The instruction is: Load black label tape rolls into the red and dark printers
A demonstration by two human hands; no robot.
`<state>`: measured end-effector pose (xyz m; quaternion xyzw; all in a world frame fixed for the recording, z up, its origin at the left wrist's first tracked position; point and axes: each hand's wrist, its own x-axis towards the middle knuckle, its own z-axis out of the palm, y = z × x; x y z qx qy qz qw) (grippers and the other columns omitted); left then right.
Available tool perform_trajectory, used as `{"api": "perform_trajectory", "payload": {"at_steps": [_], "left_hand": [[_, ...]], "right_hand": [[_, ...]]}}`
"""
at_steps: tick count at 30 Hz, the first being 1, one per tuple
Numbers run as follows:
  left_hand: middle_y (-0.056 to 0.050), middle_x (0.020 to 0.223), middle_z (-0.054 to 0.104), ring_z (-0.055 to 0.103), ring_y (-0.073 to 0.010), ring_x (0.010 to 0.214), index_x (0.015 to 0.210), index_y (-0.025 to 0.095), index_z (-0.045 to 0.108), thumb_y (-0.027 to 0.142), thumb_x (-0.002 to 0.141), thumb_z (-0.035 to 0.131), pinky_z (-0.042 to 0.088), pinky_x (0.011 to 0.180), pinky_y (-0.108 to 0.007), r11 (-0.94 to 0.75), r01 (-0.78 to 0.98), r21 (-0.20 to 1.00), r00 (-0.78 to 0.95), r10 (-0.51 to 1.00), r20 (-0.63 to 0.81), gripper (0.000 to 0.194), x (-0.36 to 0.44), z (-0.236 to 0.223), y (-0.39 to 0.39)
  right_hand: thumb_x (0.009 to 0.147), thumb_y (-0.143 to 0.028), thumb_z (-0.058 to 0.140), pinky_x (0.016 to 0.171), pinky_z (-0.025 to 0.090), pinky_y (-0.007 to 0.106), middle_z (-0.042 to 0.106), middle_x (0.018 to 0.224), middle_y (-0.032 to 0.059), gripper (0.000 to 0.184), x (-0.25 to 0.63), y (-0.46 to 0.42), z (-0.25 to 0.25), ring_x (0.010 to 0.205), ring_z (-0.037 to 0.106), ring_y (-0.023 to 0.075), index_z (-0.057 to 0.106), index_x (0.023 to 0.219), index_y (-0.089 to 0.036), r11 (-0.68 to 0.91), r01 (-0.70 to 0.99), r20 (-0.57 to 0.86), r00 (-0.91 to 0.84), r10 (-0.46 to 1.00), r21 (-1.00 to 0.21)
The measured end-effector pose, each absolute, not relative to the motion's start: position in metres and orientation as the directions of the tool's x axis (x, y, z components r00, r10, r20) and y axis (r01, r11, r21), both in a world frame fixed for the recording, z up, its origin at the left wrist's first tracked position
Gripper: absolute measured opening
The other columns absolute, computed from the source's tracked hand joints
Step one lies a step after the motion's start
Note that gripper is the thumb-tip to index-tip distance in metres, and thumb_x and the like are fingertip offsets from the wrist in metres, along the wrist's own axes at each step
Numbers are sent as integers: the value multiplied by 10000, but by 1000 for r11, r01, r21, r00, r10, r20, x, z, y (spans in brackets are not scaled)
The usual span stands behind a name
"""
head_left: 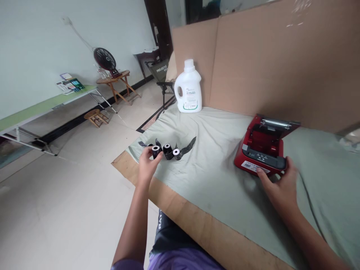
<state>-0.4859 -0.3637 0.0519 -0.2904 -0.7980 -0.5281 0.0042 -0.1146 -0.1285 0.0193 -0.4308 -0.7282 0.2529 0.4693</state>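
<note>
At the left end of the cloth, my left hand (149, 159) has its thumb and fingers closed around a black roll (156, 152) with a white core. Right beside it stand two more black rolls, a taller one (168, 152) and a smaller one (177, 154), with a loose dark strip (189, 147) trailing off. On the right, my right hand (281, 183) grips the front corner of a red label printer (253, 159), thumb on its front face and fingers around the side. The printer's dark lid (278, 125) is raised, and its inner bay shows.
A white jug (189, 90) stands behind the rolls, against a tall cardboard panel (267, 63). Pale green cloth (208, 180) covers the tabletop, whose brown edge (180, 202) runs nearest me. A dark cable (309, 198) lies right of the printer. A fan (105, 59) stands on a stool farther left.
</note>
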Motion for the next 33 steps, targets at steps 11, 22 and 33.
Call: {"api": "perform_trajectory", "payload": {"at_steps": [11, 22, 33], "left_hand": [[-31, 1008, 675, 622, -195, 924, 1097, 208, 654, 435, 961, 530, 482, 835, -280, -214, 540, 814, -44, 959, 281, 292, -387, 171, -236], [-20, 937, 718, 693, -190, 846, 1264, 239, 540, 320, 766, 794, 541, 769, -296, -213, 84, 973, -87, 972, 220, 565, -315, 135, -154], [-47, 664, 689, 645, -142, 518, 790, 168, 574, 513, 867, 642, 464, 485, -238, 140, -189, 972, 21, 990, -139, 360, -252, 99, -178]], "right_hand": [[913, -418, 611, 881, 539, 443, 708, 1074, 64, 253, -136, -142, 173, 987, 666, 278, 681, 1114, -280, 678, 295, 477, -528, 703, -673], [926, -372, 614, 616, 463, 278, 662, 776, 12, 273, -127, -87, 179, 699, 609, 165, 658, 1123, -187, 407, 208, 168, -680, 714, -889], [931, -431, 524, 518, 285, 263, 392, 572, -41, 364, -129, -34, 143, 534, 370, 108, 483, 650, -203, 233, 338, 88, -394, 915, -912]]}}
